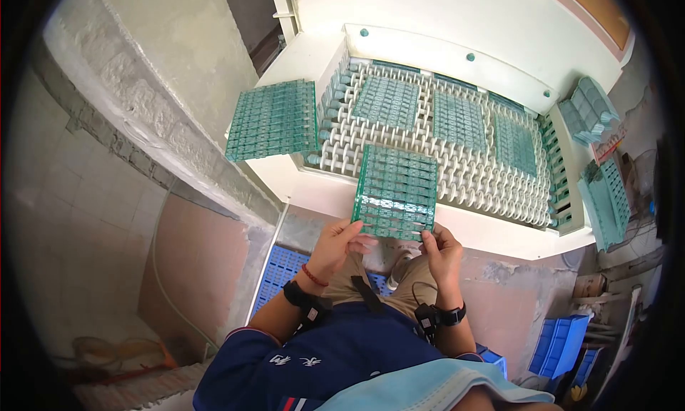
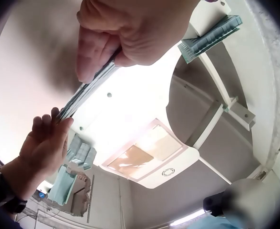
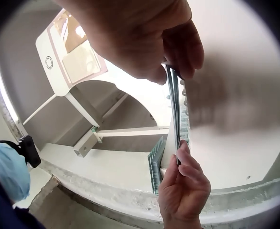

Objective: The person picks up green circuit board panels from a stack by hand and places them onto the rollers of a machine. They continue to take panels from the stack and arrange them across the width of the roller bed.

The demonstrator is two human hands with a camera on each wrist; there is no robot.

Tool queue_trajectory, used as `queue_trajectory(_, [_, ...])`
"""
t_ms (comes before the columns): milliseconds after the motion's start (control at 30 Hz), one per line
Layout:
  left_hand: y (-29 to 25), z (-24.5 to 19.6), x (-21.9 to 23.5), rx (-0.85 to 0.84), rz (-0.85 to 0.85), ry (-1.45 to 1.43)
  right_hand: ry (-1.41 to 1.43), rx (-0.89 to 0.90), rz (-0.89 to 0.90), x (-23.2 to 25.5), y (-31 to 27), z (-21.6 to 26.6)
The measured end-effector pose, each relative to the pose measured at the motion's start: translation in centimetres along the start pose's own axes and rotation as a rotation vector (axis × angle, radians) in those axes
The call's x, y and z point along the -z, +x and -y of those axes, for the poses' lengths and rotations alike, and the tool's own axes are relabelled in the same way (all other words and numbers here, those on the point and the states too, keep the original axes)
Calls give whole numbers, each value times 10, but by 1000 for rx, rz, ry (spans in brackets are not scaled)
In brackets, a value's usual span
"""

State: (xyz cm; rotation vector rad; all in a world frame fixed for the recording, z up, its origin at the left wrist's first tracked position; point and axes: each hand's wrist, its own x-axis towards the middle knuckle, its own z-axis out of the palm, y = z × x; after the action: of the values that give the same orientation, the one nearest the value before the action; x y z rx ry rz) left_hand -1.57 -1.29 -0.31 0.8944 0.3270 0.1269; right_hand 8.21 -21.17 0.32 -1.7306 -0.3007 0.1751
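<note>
A green circuit-board panel [image 1: 396, 186] is held by its near corners in front of the machine. The left hand [image 1: 337, 248] pinches its lower left corner, thumb on top; the right hand [image 1: 444, 257] pinches the lower right corner. Seen almost edge-on, the panel [image 2: 90, 88] runs between the left hand [image 2: 130, 31] and the right hand [image 2: 42, 148] in the left wrist view. The right wrist view shows the thin panel [image 3: 175, 112] between the right hand [image 3: 144, 36] and the left hand [image 3: 183, 191]. It seems to be several thin boards together.
Several similar panels [image 1: 457, 118] lie on the white roller conveyor [image 1: 471, 190]. A stack of green panels [image 1: 272, 118] rests on the machine's left edge. More green pieces [image 1: 589, 111] stand at its right end. Blue crates [image 1: 560, 345] are at lower right, a blue grate [image 1: 280, 272] on the floor.
</note>
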Motion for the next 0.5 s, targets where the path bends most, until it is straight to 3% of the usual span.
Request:
queue_trajectory(233, [4,1,4,-5,-27,52,-142,116,-44,6,2,-5])
queue_trajectory(333, [5,3,7,16,-27,66,-91,-41,-12,8,4,-4])
queue_trajectory(400, [5,2,5,12,-31,59,187,-135,-3,7,4,-2])
queue_trajectory(500, [7,0,10,4,-56,-6,339,-123,-34,15,8,-10])
